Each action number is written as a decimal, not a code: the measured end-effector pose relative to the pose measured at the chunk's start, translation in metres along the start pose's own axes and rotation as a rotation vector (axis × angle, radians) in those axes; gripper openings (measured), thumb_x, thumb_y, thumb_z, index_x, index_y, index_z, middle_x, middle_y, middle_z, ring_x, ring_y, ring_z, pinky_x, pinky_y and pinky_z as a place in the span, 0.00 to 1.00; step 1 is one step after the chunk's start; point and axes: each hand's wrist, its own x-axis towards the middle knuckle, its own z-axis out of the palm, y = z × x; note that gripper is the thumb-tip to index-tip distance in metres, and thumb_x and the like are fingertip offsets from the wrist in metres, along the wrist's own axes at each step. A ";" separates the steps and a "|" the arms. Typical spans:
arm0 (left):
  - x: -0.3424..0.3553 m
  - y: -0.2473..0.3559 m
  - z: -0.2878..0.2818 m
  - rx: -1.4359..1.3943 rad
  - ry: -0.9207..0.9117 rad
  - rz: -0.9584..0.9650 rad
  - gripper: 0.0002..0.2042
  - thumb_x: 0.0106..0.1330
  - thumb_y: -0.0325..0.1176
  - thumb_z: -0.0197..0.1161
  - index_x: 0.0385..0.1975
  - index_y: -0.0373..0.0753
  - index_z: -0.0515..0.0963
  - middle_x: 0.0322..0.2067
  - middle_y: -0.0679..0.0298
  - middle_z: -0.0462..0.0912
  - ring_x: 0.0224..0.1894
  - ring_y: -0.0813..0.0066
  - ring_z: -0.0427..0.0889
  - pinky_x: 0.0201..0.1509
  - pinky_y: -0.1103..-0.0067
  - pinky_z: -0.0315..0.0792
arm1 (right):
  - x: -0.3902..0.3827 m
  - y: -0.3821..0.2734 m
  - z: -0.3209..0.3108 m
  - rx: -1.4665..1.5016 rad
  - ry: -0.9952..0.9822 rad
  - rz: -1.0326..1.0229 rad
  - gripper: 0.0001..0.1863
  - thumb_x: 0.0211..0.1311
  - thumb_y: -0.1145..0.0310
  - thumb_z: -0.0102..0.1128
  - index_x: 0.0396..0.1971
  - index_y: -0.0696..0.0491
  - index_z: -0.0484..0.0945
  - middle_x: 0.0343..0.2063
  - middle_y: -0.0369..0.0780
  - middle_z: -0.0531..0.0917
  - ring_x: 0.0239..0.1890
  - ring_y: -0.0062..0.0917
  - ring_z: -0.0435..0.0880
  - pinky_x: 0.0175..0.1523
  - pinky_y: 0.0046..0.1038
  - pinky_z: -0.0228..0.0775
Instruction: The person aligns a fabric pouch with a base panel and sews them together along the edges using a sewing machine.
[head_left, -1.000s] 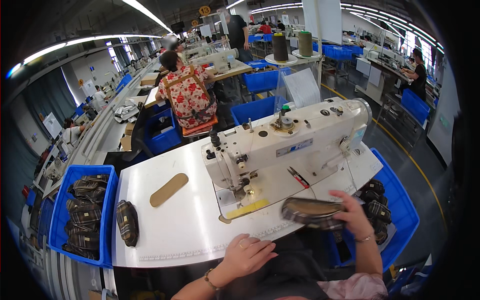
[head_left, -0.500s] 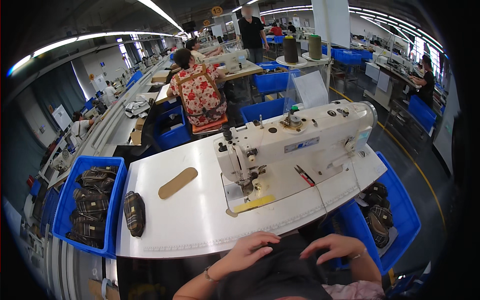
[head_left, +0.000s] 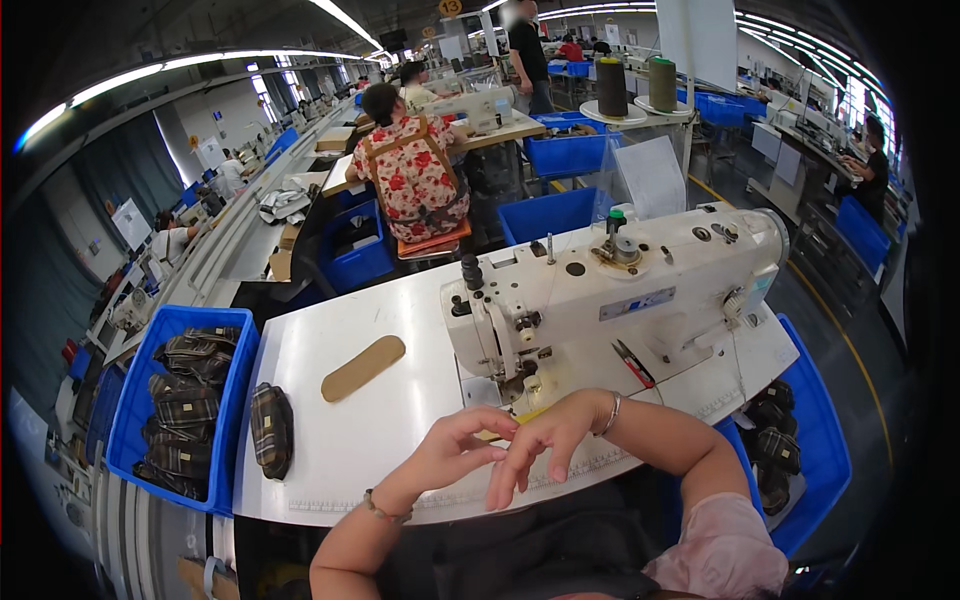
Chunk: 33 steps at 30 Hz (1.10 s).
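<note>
While the left hand and right hand hold nothing, their loosely parted fingers overlap in front of the sewing machine; whether the 2 touch, I cannot tell. This seems an idle moment between handling steps. A flat tan piece lies left of the machine, with 1 plaid fabric piece farther left; lifting that tan piece would call for a pinch at its edge. The machine's front bears a blue-marked plate; any print on the paper sheet behind it is unreadable.
</note>
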 end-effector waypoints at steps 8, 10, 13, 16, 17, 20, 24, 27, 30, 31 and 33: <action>0.025 -0.033 0.003 -0.100 -0.098 -0.129 0.23 0.63 0.23 0.68 0.58 0.36 0.72 0.56 0.63 0.74 0.57 0.73 0.77 0.57 0.77 0.79 | -0.007 0.059 -0.025 0.229 -0.065 -0.009 0.36 0.58 0.46 0.70 0.58 0.59 0.77 0.59 0.43 0.80 0.61 0.29 0.78 0.64 0.30 0.68; 0.016 -0.041 0.009 -0.042 -0.049 -0.188 0.24 0.62 0.24 0.70 0.58 0.36 0.72 0.59 0.63 0.73 0.60 0.72 0.75 0.58 0.75 0.78 | -0.007 0.063 -0.020 0.216 -0.076 0.005 0.33 0.58 0.49 0.71 0.55 0.59 0.80 0.56 0.43 0.82 0.59 0.30 0.80 0.65 0.30 0.68; 0.014 -0.041 0.009 0.009 0.116 -0.242 0.20 0.61 0.21 0.68 0.54 0.33 0.75 0.54 0.61 0.78 0.54 0.74 0.80 0.54 0.77 0.80 | -0.014 0.058 -0.025 0.233 0.009 -0.025 0.27 0.61 0.55 0.70 0.53 0.59 0.81 0.54 0.44 0.83 0.58 0.30 0.80 0.66 0.30 0.67; 0.012 -0.039 0.006 0.049 0.250 -0.255 0.15 0.61 0.19 0.66 0.48 0.31 0.79 0.45 0.61 0.84 0.43 0.77 0.85 0.48 0.82 0.82 | -0.015 0.058 -0.026 0.221 0.135 -0.049 0.24 0.62 0.59 0.70 0.52 0.59 0.82 0.51 0.43 0.85 0.57 0.29 0.81 0.65 0.29 0.68; 0.010 -0.043 0.003 0.097 0.267 -0.265 0.15 0.61 0.19 0.66 0.48 0.31 0.79 0.45 0.61 0.84 0.42 0.77 0.85 0.48 0.82 0.82 | -0.014 0.059 -0.027 0.182 0.192 -0.046 0.23 0.62 0.59 0.70 0.51 0.59 0.82 0.50 0.43 0.85 0.57 0.29 0.81 0.65 0.29 0.69; 0.009 -0.037 -0.004 0.162 0.259 -0.344 0.15 0.62 0.19 0.67 0.49 0.32 0.78 0.46 0.60 0.84 0.43 0.78 0.85 0.49 0.82 0.82 | -0.012 0.056 -0.025 0.196 0.296 -0.062 0.22 0.62 0.61 0.70 0.51 0.59 0.83 0.48 0.42 0.86 0.56 0.28 0.82 0.64 0.29 0.70; 0.008 -0.043 -0.001 0.044 0.214 -0.224 0.18 0.62 0.19 0.66 0.53 0.33 0.76 0.51 0.60 0.80 0.48 0.77 0.84 0.54 0.79 0.81 | -0.006 0.055 -0.021 0.131 0.278 -0.066 0.19 0.62 0.65 0.70 0.50 0.59 0.83 0.47 0.42 0.87 0.54 0.27 0.83 0.63 0.29 0.71; 0.011 -0.046 0.007 -0.109 0.105 -0.181 0.19 0.62 0.19 0.67 0.52 0.33 0.74 0.51 0.62 0.79 0.50 0.74 0.83 0.56 0.76 0.81 | -0.002 0.060 -0.017 0.199 0.191 -0.049 0.18 0.62 0.67 0.69 0.50 0.59 0.83 0.47 0.42 0.87 0.52 0.27 0.84 0.63 0.28 0.71; 0.009 -0.043 0.013 -0.071 0.139 -0.166 0.16 0.61 0.19 0.67 0.48 0.32 0.76 0.46 0.63 0.80 0.48 0.73 0.83 0.57 0.75 0.81 | -0.001 0.064 -0.017 0.128 0.108 -0.067 0.19 0.62 0.67 0.69 0.51 0.59 0.83 0.47 0.43 0.87 0.53 0.27 0.84 0.62 0.28 0.71; 0.009 -0.039 0.015 -0.069 0.138 -0.164 0.16 0.61 0.19 0.67 0.48 0.32 0.76 0.46 0.63 0.80 0.48 0.73 0.83 0.57 0.75 0.81 | -0.003 0.064 -0.018 0.126 0.109 -0.067 0.19 0.62 0.67 0.69 0.51 0.59 0.83 0.47 0.43 0.87 0.53 0.27 0.84 0.62 0.28 0.71; 0.008 -0.030 0.016 0.204 0.228 -0.217 0.13 0.61 0.21 0.68 0.45 0.32 0.77 0.44 0.63 0.80 0.48 0.73 0.83 0.55 0.76 0.81 | -0.006 0.062 -0.020 0.085 0.099 -0.047 0.19 0.62 0.67 0.69 0.50 0.59 0.83 0.46 0.45 0.87 0.54 0.27 0.83 0.62 0.28 0.71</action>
